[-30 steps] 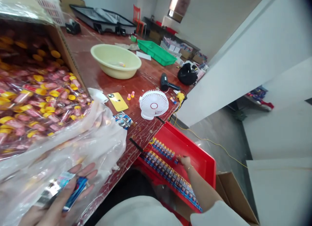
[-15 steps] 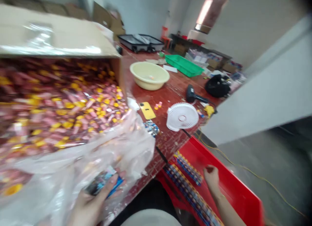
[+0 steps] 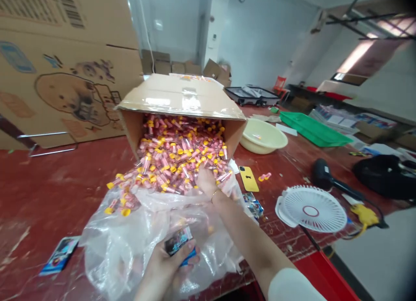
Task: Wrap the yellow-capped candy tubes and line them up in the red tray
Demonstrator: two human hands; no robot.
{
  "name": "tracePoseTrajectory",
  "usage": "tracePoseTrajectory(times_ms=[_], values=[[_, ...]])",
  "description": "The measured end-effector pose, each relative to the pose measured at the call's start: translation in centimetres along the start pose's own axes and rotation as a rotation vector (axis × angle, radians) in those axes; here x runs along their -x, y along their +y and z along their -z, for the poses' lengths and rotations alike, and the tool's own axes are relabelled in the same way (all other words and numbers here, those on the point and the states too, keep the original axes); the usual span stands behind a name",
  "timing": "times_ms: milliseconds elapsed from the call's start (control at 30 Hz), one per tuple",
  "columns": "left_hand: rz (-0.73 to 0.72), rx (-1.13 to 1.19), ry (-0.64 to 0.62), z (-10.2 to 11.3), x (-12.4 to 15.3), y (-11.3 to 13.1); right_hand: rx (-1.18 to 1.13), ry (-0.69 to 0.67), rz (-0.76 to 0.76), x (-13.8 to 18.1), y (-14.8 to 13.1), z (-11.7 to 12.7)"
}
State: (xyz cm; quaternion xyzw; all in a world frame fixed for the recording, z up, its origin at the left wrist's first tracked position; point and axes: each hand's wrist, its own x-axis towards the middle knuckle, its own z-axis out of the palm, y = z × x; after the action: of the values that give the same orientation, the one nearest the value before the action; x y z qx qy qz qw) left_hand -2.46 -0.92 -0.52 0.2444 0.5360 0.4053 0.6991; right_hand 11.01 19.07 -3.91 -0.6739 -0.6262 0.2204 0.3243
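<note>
The small tubes (image 3: 169, 158) are clear with pink filling and yellow caps; they lie in a loose heap inside the open cardboard box (image 3: 208, 99) and spill out onto the plastic bag (image 3: 110, 242) before it. The right hand (image 3: 206, 182) is among the tubes at the front of the heap; its fingers are hidden, so I cannot tell whether they grip one. The left hand (image 3: 172, 262) is closed around dark and blue shiny packets (image 3: 178, 241), above the bag. Half a second earlier, the right hand was over the red tray (image 3: 321, 273); now it is in the heap. The left hand keeps its packets. The view has turned, and only part of the tray is visible.
</note>
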Motion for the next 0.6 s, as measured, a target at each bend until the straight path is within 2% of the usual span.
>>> tracePoseTrajectory(times_ms=[67,133,267,433,533,600], values=[[-0.048,0.031,0.005,0.4,-0.1,0.2,-0.033,-0.028,-0.033,-0.5,0.1,-0.9],[-0.076,0.005,0.022,0.7,-0.3,0.4,-0.105,-0.045,-0.026,0.3,0.2,-0.5],[-0.046,-0.044,0.001,1.1,-0.6,0.9,-0.314,-0.068,0.046,4.2,-0.1,3.0],[-0.069,-0.012,-0.107,0.7,-1.2,0.7,-0.855,-0.3,0.191,9.8,-1.6,7.5],[-0.06,-0.008,-0.145,0.3,-1.4,0.7,-0.88,-0.312,0.235,11.7,-2.2,8.9],[0.002,0.037,-0.112,0.2,-1.3,0.8,-0.814,-0.269,0.293,12.3,-2.5,9.4]])
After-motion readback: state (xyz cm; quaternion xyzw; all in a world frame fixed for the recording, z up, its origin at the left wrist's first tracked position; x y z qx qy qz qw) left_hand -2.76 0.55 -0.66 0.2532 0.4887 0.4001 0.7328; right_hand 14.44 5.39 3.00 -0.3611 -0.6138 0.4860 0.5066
